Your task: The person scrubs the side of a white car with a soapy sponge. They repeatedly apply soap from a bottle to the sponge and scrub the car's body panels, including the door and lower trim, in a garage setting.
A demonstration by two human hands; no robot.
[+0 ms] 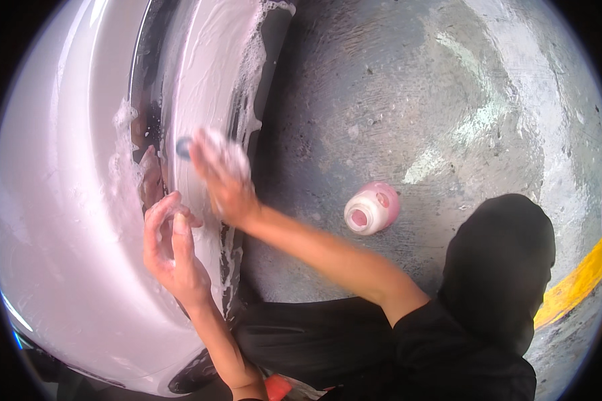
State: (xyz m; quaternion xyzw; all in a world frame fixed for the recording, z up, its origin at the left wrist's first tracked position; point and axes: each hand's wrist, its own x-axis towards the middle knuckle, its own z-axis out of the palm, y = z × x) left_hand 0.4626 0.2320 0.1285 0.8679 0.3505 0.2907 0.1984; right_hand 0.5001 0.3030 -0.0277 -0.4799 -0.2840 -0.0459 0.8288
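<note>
Soap suds coat a white car bumper (204, 73), which runs along the car's lower edge. My right hand (227, 190) reaches across onto the bumper, its fingers blurred by motion. A white, sudsy mass (229, 152) is at those fingers; whether it is a sponge, a cloth or only foam I cannot make out. Beside its left edge shows a small dark bluish round spot (183, 148). My left hand (174, 247) is nearer, beside the wet bodywork, fingers loosely bent with a gap between thumb and fingertips. Nothing shows in it, and some foam clings to its fingers.
On the grey, worn floor (354, 113) to the right lies a pink container (384, 200) with a wide white neck. White car bodywork (53, 200) fills the left side. A rounded black shape (498, 267) is at the lower right, near a yellow floor stripe (572, 284).
</note>
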